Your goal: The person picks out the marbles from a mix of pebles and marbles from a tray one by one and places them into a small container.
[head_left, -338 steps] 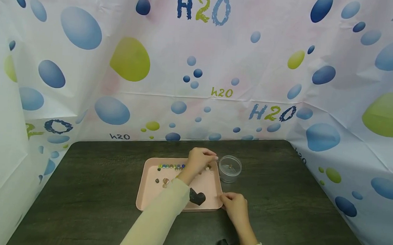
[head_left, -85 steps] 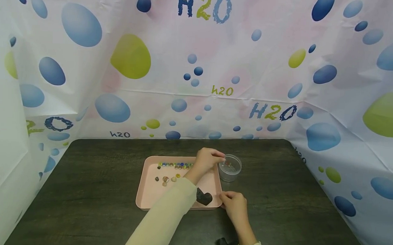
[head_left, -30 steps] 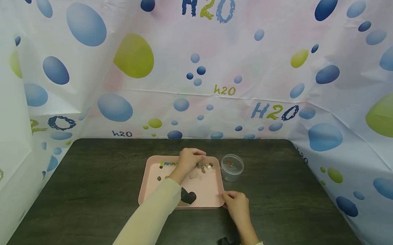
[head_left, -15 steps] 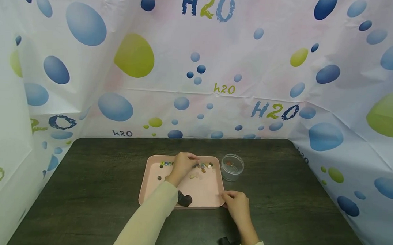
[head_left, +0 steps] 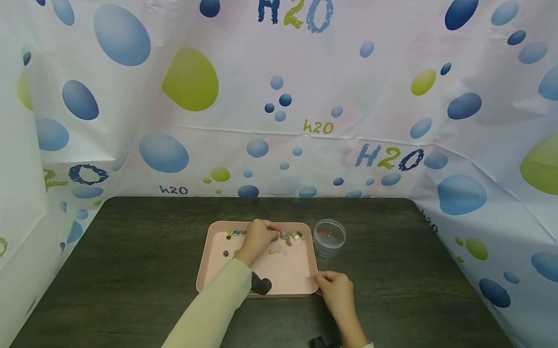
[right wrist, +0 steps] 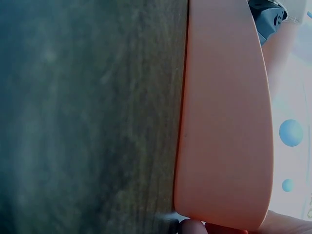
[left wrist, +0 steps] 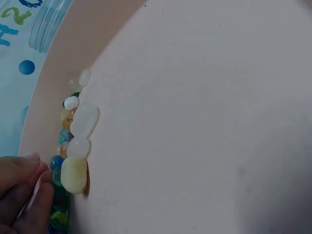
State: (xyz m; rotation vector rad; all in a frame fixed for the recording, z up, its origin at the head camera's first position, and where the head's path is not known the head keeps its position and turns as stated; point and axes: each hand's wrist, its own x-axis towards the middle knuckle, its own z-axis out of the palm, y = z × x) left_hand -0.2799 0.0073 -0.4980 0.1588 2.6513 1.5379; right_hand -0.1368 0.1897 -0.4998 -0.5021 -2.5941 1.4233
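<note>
My left hand (head_left: 256,239) reaches into a pink tray (head_left: 290,278), its fingertips down at the far row of small glass marbles (head_left: 235,233). In the left wrist view thumb and fingers (left wrist: 41,197) lie close together beside the green and blue marbles (left wrist: 59,220); whether they pinch one is hidden. Smooth pale stones (left wrist: 74,174) lie along that row. My right hand (head_left: 338,295) pinches the tray's near right corner, with a fingertip (right wrist: 192,227) showing under that corner in the right wrist view.
A clear round jar (head_left: 329,243) with a few small reddish pieces inside stands right of the tray. A dark stone (head_left: 226,253) lies at the tray's left. The dark wooden table (head_left: 115,281) ends at a printed curtain (head_left: 289,159).
My left hand has gone from the jar's rim back left over the tray, then lowered to the marble row. The jar holds more reddish pieces than before. My right hand stays at the corner.
</note>
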